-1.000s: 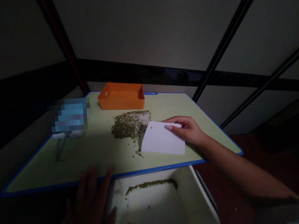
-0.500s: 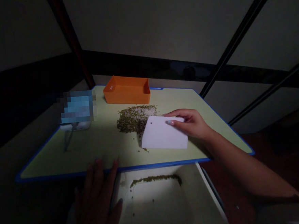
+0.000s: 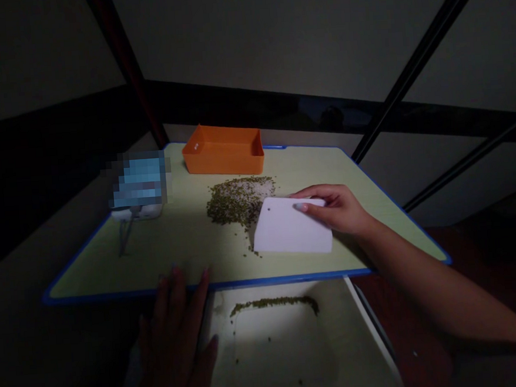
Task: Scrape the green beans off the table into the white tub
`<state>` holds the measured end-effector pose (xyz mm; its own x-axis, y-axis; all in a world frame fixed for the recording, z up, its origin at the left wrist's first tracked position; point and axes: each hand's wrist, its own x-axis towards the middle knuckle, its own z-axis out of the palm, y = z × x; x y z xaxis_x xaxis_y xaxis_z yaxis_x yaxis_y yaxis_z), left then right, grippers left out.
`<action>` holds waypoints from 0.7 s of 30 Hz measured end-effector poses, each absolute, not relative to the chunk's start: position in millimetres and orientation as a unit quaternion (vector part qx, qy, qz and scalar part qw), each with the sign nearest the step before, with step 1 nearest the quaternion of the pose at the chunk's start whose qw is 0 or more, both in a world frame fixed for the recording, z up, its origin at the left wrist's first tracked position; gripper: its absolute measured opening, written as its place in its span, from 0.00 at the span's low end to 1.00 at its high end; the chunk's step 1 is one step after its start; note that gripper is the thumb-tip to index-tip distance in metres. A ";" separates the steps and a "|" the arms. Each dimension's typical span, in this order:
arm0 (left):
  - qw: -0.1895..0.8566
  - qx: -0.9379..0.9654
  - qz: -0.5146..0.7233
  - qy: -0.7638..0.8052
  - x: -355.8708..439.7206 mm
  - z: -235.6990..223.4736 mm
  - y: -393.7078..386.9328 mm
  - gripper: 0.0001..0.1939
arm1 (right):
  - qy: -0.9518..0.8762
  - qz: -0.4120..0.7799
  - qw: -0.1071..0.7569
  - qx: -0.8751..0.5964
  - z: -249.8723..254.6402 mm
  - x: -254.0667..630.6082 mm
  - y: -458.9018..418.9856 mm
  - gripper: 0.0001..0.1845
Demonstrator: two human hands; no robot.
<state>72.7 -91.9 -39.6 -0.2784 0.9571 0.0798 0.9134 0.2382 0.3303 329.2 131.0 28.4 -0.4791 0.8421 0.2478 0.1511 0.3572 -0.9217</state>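
My right hand (image 3: 341, 208) is closed on a white scraper (image 3: 293, 226), a flat plate with a small hole near one corner, thumb on its near face. The scraper stands on edge on the tabletop, at the right front of a pile of small green beans (image 3: 230, 204) mixed with white grains. A few beans lie loose by its lower left corner. My left hand (image 3: 179, 334), in shadow, has its fingers spread, the tips at the table's front edge beside an open white drawer (image 3: 361, 351). Inside the drawer, more green beans line the far side.
An orange open bin (image 3: 224, 163) stands behind the pile. At the table's left lies a white object (image 3: 147, 212) with a blurred blue area above it and a thin stand-like piece in front. The pale table (image 3: 177, 246) has a blue rim; dark-framed panels rise behind it.
The whole view has shifted slightly, so everything sits a little further right and higher. The scraper stays in my right hand, by the pile; my left hand keeps its spread pose.
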 end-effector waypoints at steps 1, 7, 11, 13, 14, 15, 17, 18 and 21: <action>0.066 0.598 0.163 0.782 73.1 -39.4 -92.5 0.31 | -0.732 0.453 0.380 -0.340 28.1 329.2 131.0 0.19; 0.040 0.581 0.184 0.792 74.0 -47.0 -93.3 0.30 | -0.728 0.454 0.387 -0.338 27.0 329.2 130.8 0.18; 0.035 0.589 0.182 0.787 73.3 -50.1 -93.3 0.31 | -0.736 0.440 0.387 -0.338 27.4 329.3 130.9 0.18; 0.037 0.594 0.185 0.782 70.8 -53.3 -93.9 0.31 | -0.742 0.431 0.386 -0.338 27.7 329.4 131.3 0.18; 0.036 0.596 0.187 0.780 69.3 -55.0 -94.3 0.32 | -0.745 0.428 0.385 -0.338 27.7 329.5 131.5 0.18; 0.035 0.597 0.189 0.779 68.0 -56.5 -94.8 0.32 | -0.746 0.426 0.385 -0.337 27.7 329.6 131.7 0.18; 0.031 0.596 0.185 0.781 66.3 -57.4 -95.8 0.32 | -0.746 0.426 0.386 -0.337 27.6 329.8 131.8 0.18; 0.032 0.597 0.182 0.781 66.3 -56.7 -96.2 0.32 | -0.745 0.427 0.386 -0.336 27.5 330.0 131.7 0.18; 0.045 0.599 0.183 0.778 69.2 -50.1 -96.2 0.32 | -0.743 0.429 0.387 -0.337 27.6 330.0 131.1 0.17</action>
<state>69.2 -96.2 -50.1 -0.2787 0.9487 0.1494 0.9162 0.2159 0.3377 330.0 131.1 27.6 -0.4730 0.8332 0.2864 0.1680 0.4044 -0.8990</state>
